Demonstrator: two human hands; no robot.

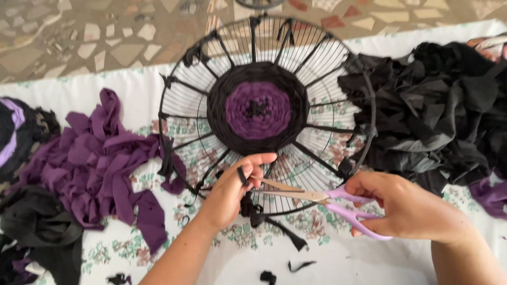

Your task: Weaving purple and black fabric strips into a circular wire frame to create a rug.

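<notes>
Strip [242,174] (black) pinched in left fingers [253,162] — scissors [317,198], blades open beside it, gripped by right hand [409,208] over loom [266,113].

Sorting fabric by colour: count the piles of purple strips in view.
2. A large purple pile lies left of the wire frame; a smaller purple heap sits at the right edge, partly cut off. More may be hidden beneath the black fabric.

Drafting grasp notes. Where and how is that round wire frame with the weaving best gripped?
Grip the round wire frame by its bare outer rim on the right edge, coming in from outside. The weaving fills the centre, black strips knot along much of the rim, and the left hand and scissors crowd the near edge.
</notes>
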